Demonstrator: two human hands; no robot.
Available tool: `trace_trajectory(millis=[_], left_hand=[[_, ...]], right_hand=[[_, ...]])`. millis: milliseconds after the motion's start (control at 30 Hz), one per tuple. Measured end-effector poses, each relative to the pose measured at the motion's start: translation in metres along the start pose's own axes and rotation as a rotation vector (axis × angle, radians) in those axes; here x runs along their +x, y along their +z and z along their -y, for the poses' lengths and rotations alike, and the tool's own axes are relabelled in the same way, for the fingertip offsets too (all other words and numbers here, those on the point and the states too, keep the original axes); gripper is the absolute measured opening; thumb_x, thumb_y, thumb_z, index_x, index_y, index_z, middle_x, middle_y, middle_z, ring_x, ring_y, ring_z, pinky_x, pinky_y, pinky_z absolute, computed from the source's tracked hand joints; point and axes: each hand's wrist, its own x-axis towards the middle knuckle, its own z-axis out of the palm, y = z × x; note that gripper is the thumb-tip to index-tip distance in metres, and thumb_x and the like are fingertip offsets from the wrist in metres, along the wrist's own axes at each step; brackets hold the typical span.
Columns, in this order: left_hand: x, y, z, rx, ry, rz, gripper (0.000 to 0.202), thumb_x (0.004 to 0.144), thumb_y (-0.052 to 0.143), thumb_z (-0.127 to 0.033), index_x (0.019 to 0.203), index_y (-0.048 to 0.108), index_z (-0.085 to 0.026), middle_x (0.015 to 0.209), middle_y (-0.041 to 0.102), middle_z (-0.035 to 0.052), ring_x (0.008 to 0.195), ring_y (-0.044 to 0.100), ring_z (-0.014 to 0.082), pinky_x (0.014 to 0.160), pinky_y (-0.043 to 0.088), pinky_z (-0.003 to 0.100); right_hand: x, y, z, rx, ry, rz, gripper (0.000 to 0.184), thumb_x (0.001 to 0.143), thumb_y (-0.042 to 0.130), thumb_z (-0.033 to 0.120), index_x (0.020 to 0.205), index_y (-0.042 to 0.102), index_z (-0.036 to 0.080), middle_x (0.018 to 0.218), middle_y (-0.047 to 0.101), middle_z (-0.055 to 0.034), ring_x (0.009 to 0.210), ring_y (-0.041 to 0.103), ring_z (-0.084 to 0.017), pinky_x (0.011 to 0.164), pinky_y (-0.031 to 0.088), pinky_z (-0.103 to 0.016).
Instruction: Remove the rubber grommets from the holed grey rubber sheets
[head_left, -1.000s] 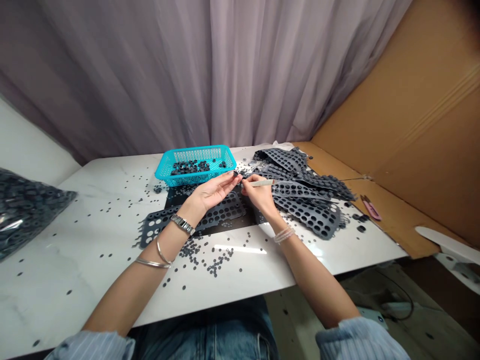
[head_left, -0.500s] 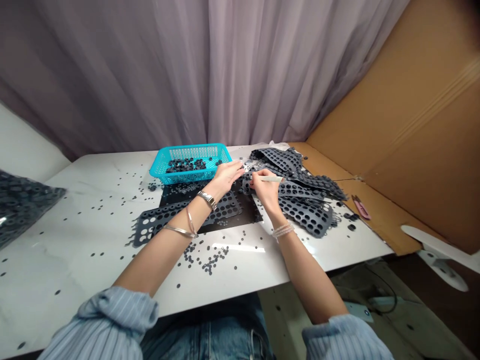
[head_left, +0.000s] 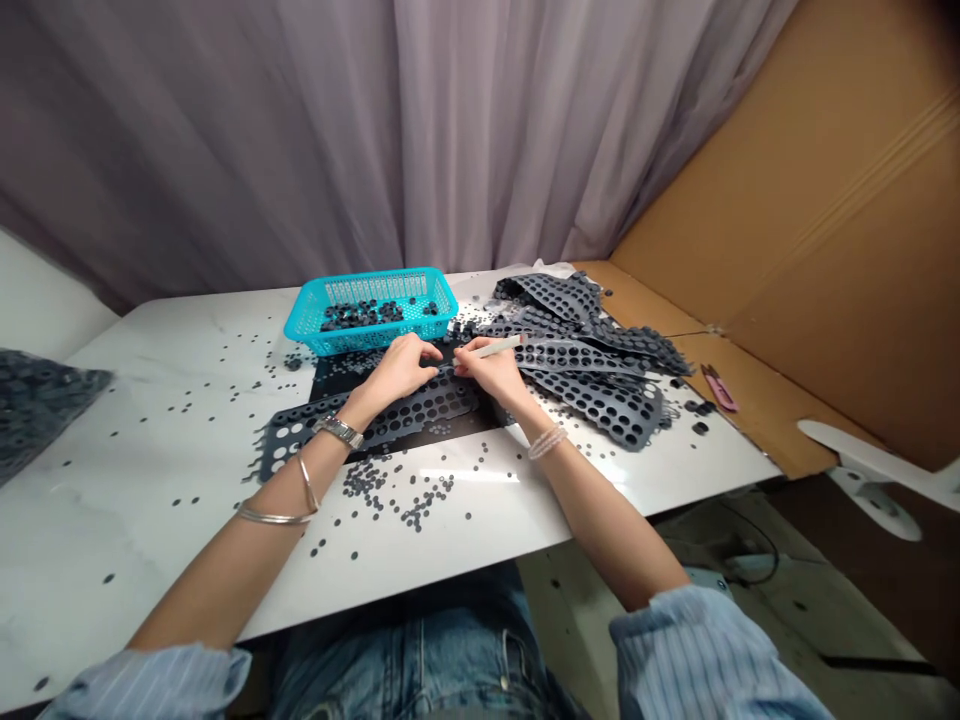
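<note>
**2 hands meet over a holed rubber sheet**

The right hand is closed on a white pen-shaped stick, pinched between thumb and fingers, with the stick running up and right from the grip. The left hand is curled, its fingertips just beside the right hand's; whether it holds anything is too small to tell. Directly below the left hand lies a dark rubber sheet punched with round holes, on a black mat. Just beyond the left hand sits a blue plastic basket holding dark rubber discs. To the right of the right hand lies a heap of holed sheets. Loose discs are scattered on the white table nearer the wrists.
</note>
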Motion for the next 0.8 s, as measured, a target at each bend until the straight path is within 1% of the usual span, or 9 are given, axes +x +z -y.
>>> trace_trajectory(millis=[67, 167, 233, 300, 400, 500, 600, 700, 800], left_hand=[[-0.002, 0.003, 0.005, 0.152, 0.061, 0.026, 0.024, 0.059, 0.076, -0.005, 0.073, 0.078, -0.024, 0.080, 0.064, 0.0064, 0.094, 0.056, 0.0290, 0.102, 0.038, 0.040], [-0.001, 0.009, 0.005, 0.382, 0.093, 0.108, 0.019, 0.067, 0.070, -0.011, 0.081, 0.077, -0.022, 0.088, 0.060, 0.0089, 0.099, 0.052, 0.0301, 0.101, 0.036, 0.043], [0.000, 0.011, 0.002, 0.494, 0.102, 0.143, 0.016, 0.071, 0.068, -0.012, 0.082, 0.076, -0.020, 0.091, 0.058, 0.0100, 0.100, 0.050, 0.0308, 0.099, 0.036, 0.044], [-0.001, 0.012, -0.001, 0.570, 0.111, 0.145, 0.014, 0.073, 0.066, -0.013, 0.081, 0.075, -0.019, 0.092, 0.056, 0.0106, 0.100, 0.048, 0.0314, 0.096, 0.037, 0.044], [-0.003, 0.012, -0.004, 0.618, 0.119, 0.141, 0.010, 0.074, 0.066, -0.015, 0.079, 0.073, -0.019, 0.092, 0.055, 0.0117, 0.102, 0.047, 0.0332, 0.095, 0.038, 0.046], [-0.003, 0.013, -0.006, 0.584, 0.108, 0.143, 0.006, 0.073, 0.066, -0.014, 0.073, 0.071, -0.018, 0.091, 0.054, 0.0127, 0.102, 0.047, 0.0352, 0.096, 0.037, 0.049], [-0.003, 0.015, -0.007, 0.580, 0.113, 0.131, 0.009, 0.072, 0.065, -0.011, 0.069, 0.068, -0.018, 0.090, 0.055, 0.0123, 0.102, 0.047, 0.0339, 0.096, 0.037, 0.048], [-0.003, 0.018, -0.008, 0.657, 0.138, 0.131, 0.013, 0.076, 0.060, -0.010, 0.071, 0.068, -0.018, 0.091, 0.056, 0.0122, 0.101, 0.048, 0.0315, 0.094, 0.039, 0.045], [-0.004, 0.021, -0.005, 0.755, 0.156, 0.149, 0.019, 0.081, 0.053, -0.008, 0.076, 0.069, -0.016, 0.095, 0.058, 0.0131, 0.100, 0.050, 0.0301, 0.090, 0.042, 0.043]], right_hand=[[0.001, 0.002, -0.004, -0.071, -0.002, 0.003, 0.015, 0.077, 0.062, 0.027, 0.065, 0.061, 0.019, 0.057, 0.068, -0.0026, 0.058, 0.067, -0.016, 0.061, 0.055, -0.027], [0.002, 0.002, -0.007, -0.154, -0.021, 0.015, 0.015, 0.078, 0.061, 0.025, 0.064, 0.061, 0.019, 0.056, 0.068, -0.0024, 0.057, 0.066, -0.016, 0.059, 0.053, -0.025], [0.002, 0.003, -0.007, -0.210, -0.043, 0.018, 0.015, 0.077, 0.061, 0.024, 0.063, 0.062, 0.019, 0.057, 0.068, -0.0022, 0.057, 0.066, -0.016, 0.057, 0.051, -0.024], [0.002, 0.003, -0.006, -0.263, -0.062, 0.022, 0.015, 0.077, 0.061, 0.023, 0.063, 0.063, 0.018, 0.057, 0.068, -0.0022, 0.057, 0.066, -0.016, 0.056, 0.049, -0.023], [0.002, 0.004, -0.005, -0.315, -0.092, 0.033, 0.016, 0.077, 0.062, 0.022, 0.062, 0.065, 0.018, 0.057, 0.068, -0.0020, 0.056, 0.064, -0.015, 0.054, 0.045, -0.022], [0.001, 0.005, -0.002, -0.345, -0.118, 0.041, 0.016, 0.078, 0.062, 0.021, 0.063, 0.067, 0.017, 0.057, 0.068, -0.0021, 0.055, 0.062, -0.015, 0.053, 0.042, -0.022], [-0.001, 0.006, 0.003, -0.397, -0.145, 0.042, 0.018, 0.079, 0.062, 0.019, 0.062, 0.066, 0.017, 0.057, 0.067, -0.0026, 0.055, 0.061, -0.015, 0.053, 0.040, -0.023], [-0.003, 0.008, 0.006, -0.454, -0.168, 0.047, 0.018, 0.079, 0.060, 0.016, 0.061, 0.066, 0.017, 0.058, 0.067, -0.0029, 0.055, 0.059, -0.015, 0.053, 0.039, -0.023], [-0.003, 0.009, 0.007, -0.492, -0.174, 0.044, 0.017, 0.079, 0.059, 0.014, 0.064, 0.067, 0.016, 0.060, 0.067, -0.0038, 0.057, 0.060, -0.015, 0.056, 0.041, -0.023]])
